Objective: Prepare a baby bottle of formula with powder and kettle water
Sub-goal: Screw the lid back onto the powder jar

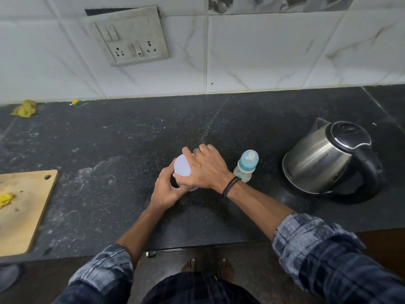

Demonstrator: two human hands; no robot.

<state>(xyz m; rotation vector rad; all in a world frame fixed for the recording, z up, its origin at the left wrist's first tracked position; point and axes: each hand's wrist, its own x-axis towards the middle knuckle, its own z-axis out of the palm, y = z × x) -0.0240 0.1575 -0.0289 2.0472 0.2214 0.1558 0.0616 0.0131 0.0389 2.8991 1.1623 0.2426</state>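
A small white container with a pale lid (182,168) stands on the dark counter (122,150) in the middle. My left hand (167,188) grips its body from the near left side. My right hand (208,166) curls over the lid from the right, fingers round its rim. A capped baby bottle (246,166) with a teal collar and clear cap stands just right of my right wrist. Farther right sits a steel electric kettle (328,159) with a black lid and handle, lid closed.
A wooden cutting board (24,207) with a yellow scrap lies at the left edge of the counter. A yellow cloth (24,109) sits at the back left by the tiled wall. A socket panel (129,36) is on the wall. The counter's front edge runs just below my forearms.
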